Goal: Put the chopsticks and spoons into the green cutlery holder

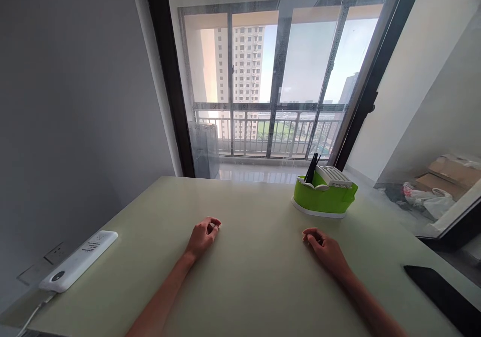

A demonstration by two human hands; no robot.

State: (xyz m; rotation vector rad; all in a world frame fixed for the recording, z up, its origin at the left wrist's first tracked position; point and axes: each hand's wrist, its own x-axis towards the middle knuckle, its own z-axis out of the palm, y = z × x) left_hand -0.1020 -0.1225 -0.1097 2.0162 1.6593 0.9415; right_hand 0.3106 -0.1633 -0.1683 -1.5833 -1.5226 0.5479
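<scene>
My left hand (204, 237) rests on the pale table (248, 287), left of the middle. Its fingers curl loosely toward the thumb, and nothing shows in the small gap between them. On the right, my right hand (326, 249) lies on the tabletop with its fingers folded in; I see nothing held in it. Just beyond that hand stands a bright green utensil caddy (323, 199) with a white base. Black chopsticks (311, 168) poke up from its left side, beside white spoons (320, 188). A white slotted piece (334, 176) tops its right part.
A white power strip (80, 259) with a cord lies along the left edge, by the wall. At the right edge is a flat black object (443, 294). Past the table is a glass door onto a balcony. Cardboard boxes (453, 174) and plastic bags sit on the right.
</scene>
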